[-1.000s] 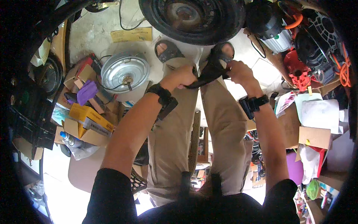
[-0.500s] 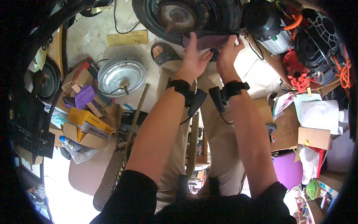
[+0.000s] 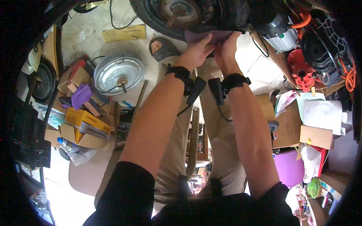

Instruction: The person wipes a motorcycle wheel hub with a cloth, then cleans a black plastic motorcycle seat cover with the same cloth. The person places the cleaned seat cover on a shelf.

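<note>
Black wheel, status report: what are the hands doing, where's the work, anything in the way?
Left hand and right hand at dark purplish sheet, grip unclear. Sheet at near edge of black wheel. Possible crowding: motor on right.

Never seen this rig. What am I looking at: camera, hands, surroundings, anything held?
No robot: a person works bare-handed. All pictures come from one head-worn fisheye camera looking down. The left hand and right hand are at a purplish sheet by the near edge of a black-tyred wheel; how firmly each grips it isn't clear. A flat yellow piece lies on the floor. To the left is a silver disc-shaped part; to the right, a red part.
</note>
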